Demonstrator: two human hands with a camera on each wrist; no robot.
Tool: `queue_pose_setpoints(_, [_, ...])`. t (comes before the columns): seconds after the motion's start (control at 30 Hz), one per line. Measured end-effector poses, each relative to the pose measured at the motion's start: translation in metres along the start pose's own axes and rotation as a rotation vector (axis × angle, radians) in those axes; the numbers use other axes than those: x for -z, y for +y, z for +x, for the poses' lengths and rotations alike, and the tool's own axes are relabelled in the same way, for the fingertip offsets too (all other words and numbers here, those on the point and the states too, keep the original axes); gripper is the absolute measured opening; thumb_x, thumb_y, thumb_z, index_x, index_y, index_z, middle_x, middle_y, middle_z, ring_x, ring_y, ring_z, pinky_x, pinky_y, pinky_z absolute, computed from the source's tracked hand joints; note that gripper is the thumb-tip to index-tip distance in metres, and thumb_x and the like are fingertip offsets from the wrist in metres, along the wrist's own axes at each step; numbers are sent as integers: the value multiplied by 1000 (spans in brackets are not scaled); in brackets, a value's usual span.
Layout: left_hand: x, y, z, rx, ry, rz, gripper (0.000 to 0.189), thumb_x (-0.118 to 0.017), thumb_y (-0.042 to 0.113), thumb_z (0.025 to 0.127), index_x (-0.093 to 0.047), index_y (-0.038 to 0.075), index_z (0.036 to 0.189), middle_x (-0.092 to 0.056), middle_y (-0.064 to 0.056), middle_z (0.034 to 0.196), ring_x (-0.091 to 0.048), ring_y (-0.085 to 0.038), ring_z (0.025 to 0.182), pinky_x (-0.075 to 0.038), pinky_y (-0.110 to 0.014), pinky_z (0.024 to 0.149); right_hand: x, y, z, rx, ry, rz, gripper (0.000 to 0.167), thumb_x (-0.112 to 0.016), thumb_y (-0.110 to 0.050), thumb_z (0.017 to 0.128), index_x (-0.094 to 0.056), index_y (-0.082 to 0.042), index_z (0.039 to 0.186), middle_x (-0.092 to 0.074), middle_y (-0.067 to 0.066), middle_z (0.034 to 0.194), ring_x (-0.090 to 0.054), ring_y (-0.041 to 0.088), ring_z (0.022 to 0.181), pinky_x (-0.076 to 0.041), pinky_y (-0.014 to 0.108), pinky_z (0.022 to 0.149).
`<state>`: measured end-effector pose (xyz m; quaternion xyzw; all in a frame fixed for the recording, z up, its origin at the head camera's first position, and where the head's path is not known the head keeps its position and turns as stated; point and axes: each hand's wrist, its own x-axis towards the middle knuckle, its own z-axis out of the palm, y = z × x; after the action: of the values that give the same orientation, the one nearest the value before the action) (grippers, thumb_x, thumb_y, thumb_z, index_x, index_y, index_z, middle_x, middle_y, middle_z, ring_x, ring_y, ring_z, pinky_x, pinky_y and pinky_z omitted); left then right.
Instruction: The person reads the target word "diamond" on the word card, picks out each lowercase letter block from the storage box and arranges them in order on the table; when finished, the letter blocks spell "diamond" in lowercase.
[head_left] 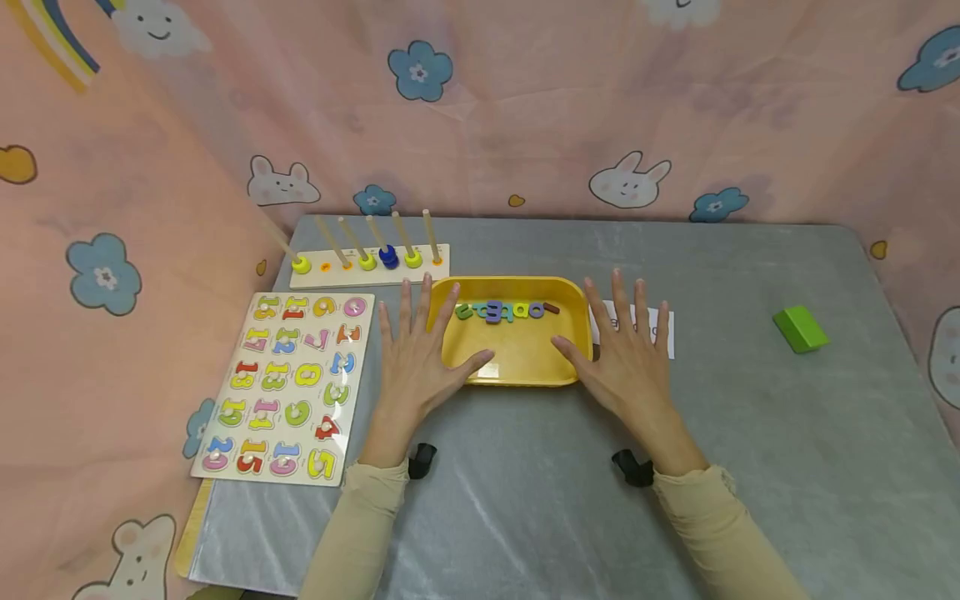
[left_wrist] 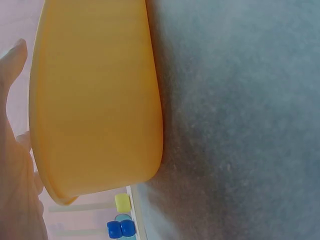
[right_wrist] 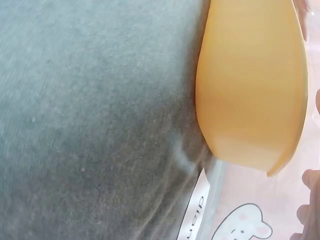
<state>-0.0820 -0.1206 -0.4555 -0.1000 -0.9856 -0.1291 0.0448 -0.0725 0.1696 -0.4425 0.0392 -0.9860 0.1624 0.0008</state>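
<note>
A yellow tray [head_left: 525,354] lies on the grey table, with a row of small coloured letters [head_left: 507,311] along its far side. My left hand [head_left: 422,362] hovers at the tray's left end, fingers spread and straight, thumb over the near left corner. At the right end my right hand [head_left: 626,362] is spread the same way, its thumb over the rim. Neither hand holds anything. A white paper strip [head_left: 662,333] with printed letters lies partly hidden under the right hand; the right wrist view shows the strip [right_wrist: 195,210] beside the tray's wall [right_wrist: 252,85].
Left of the tray lies a number puzzle board [head_left: 300,387] filled with coloured numerals. Behind it stands a peg board [head_left: 367,267] with upright wooden sticks and yellow and blue rings. A green block [head_left: 800,329] sits far right. A pink patterned curtain [head_left: 517,125] borders the table.
</note>
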Motion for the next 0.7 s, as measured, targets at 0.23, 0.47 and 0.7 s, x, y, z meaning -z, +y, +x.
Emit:
queue_pose_setpoints(0.23, [2,-2,0,3,-9,3,108,-20,100,83,-7,39,171,4,-5,181,13,-30,167,3,-67,130,-1,-9,5,14,0,26,95,-41,-82,97,-13,-31,172,8,6,181,4,40,166,5,64,131])
queue_pose_setpoints(0.47, [0,-9,-2,64,-52,-121,121,-57,89,80,-23,15,170,-2,-5,181,-8,-31,167,-15,-61,132,-7,-29,16,175,71,240,72,-80,-39,95,-50,-7,152,-53,22,150,-48,43,135,-39,62,113])
queue_pose_setpoints(0.7, [-8,-15,-8,181,-105,-436,141,-82,76,73,-5,9,171,-21,-14,177,-27,-37,160,-26,-56,130,-17,-46,38,235,-169,463,63,-81,-16,95,-53,-6,151,-58,19,146,-62,36,120,-54,51,104])
